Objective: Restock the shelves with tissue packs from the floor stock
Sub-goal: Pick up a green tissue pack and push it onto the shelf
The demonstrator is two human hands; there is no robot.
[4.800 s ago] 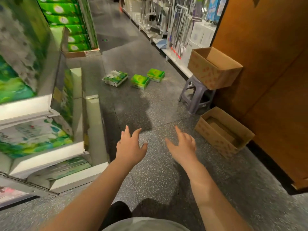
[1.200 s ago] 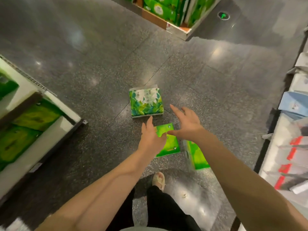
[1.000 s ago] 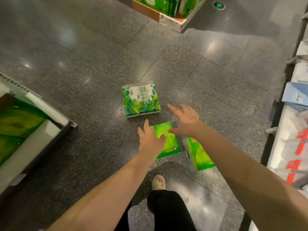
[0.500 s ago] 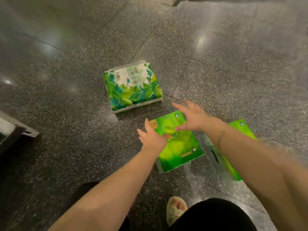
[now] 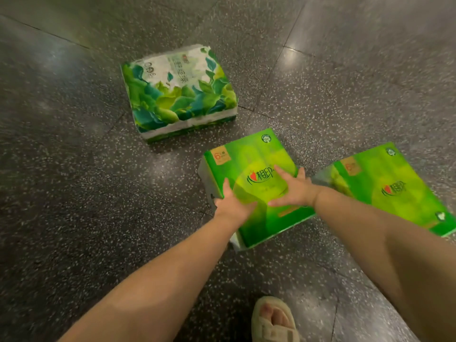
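Both hands rest on the middle bright-green tissue pack (image 5: 256, 186), which lies flat on the speckled dark floor (image 5: 74, 193). The left hand (image 5: 233, 206) sits at that pack's left edge, thumb laid over the top face and the other fingers dropping down the pale side panel; whether they actually curl under the pack cannot be told, since motion blur softens the outline. The right hand (image 5: 293, 190) lies on the pack's top face with fingers spread and fairly straight, pressing or touching rather than wrapping round anything. Neither hand has lifted the pack off the floor.

Taking the middle pack as the landmark: a second bright-green tissue pack (image 5: 392, 186) of the same design lies to its right, close by, partly crossed by the right forearm, with its far corner running out of the frame. A leaf-patterned tissue pack (image 5: 177, 92), printed in green, teal and white, lies beyond the middle pack and to the left, a little apart from it, with a strip of floor between them. On the near side of the middle pack, at the bottom of the view, a foot in a pale open-toed sandal (image 5: 274, 322) stands on the floor between the two forearms.
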